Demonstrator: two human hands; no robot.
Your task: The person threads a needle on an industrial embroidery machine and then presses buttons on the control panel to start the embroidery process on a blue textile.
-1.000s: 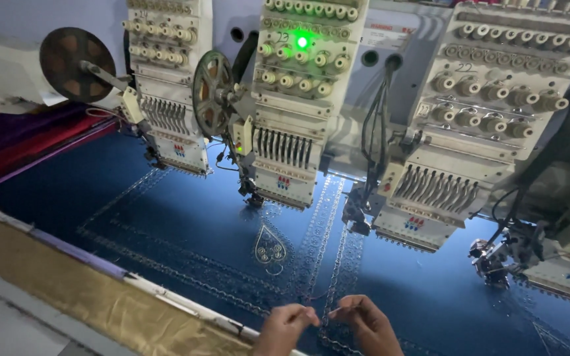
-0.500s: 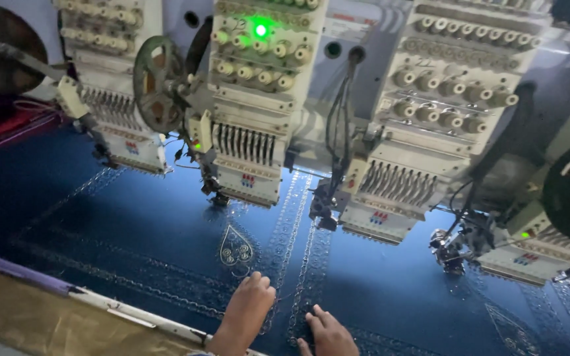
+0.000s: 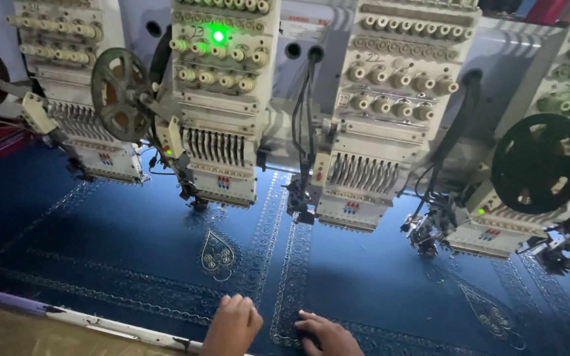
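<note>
Fabric [image 3: 364,283] lies flat under my left hand [image 3: 231,326] and right hand [image 3: 328,337], grip empty, and the needle heads [image 3: 354,178] just beyond could snag it.

Both hands, left hand [image 3: 232,324] and right hand [image 3: 328,336], are cut off by the bottom edge.

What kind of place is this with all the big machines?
Most likely an embroidery workshop. A row of sewing heads with thread knobs stands over blue cloth already stitched with a teardrop motif, and two hands rest on it.
</note>
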